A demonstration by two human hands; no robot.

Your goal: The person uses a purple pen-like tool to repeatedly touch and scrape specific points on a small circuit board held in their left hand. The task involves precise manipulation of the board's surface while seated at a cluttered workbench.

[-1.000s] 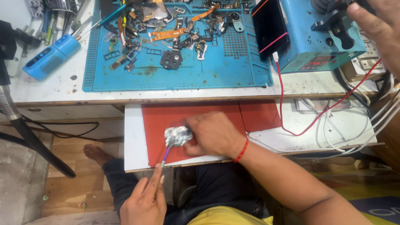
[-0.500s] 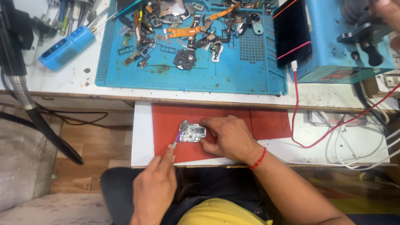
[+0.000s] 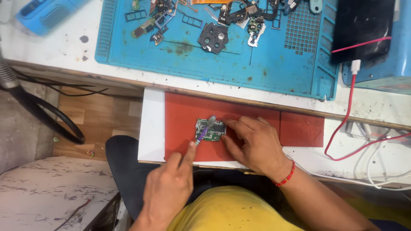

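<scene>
A small green circuit board [image 3: 215, 132] lies on a red mat [image 3: 184, 107] on a pull-out white shelf. My left hand [image 3: 169, 188] holds a thin purple-handled brush [image 3: 203, 129] whose bristle tip rests on the board's top edge. My right hand [image 3: 254, 143], with a red thread on its wrist, presses its fingertips against the board's right side and pins it to the mat.
A blue work mat [image 3: 214, 60] on the bench above holds several phone parts and a black camera frame [image 3: 213, 38]. A dark phone [image 3: 364, 28] with a red cable [image 3: 342, 128] lies at the upper right. White cables lie at the right. A black hose [image 3: 47, 115] hangs at the left.
The view has closed in on the red mat. My left hand rose from my lap and set the brush on the board; my right hand stays on the board's right side.
</scene>
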